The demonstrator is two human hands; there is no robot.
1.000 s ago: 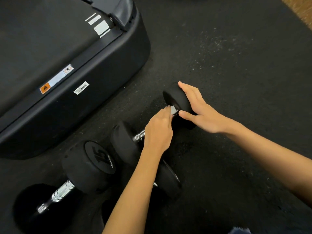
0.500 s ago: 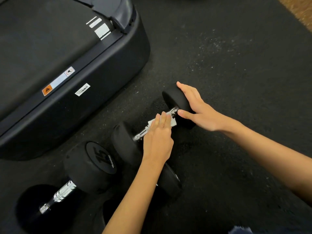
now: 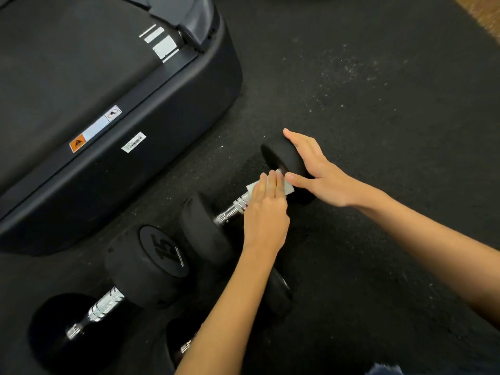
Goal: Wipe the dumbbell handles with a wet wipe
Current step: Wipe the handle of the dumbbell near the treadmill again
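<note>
A black dumbbell lies diagonally on the rubber floor, its chrome handle [image 3: 234, 207] bare between the near head [image 3: 205, 228] and my left hand [image 3: 266, 215]. That hand holds a white wet wipe [image 3: 288, 187] against the far part of the handle, fingers laid over it and thumb hidden. My right hand [image 3: 322, 171] grips the far head [image 3: 280, 155], fingers over its top and thumb on its inner face.
A larger dumbbell marked 15 [image 3: 162, 250] lies at the lower left. A third dumbbell [image 3: 278, 293] is partly hidden under my left forearm. A black machine base [image 3: 108, 77] fills the upper left. Speckled rubber mat [image 3: 378, 104] extends to the right.
My left hand's fingers have stretched out over the wipe near the far head, so more of the wipe and the chrome handle shows. My right hand has stayed on the far head.
</note>
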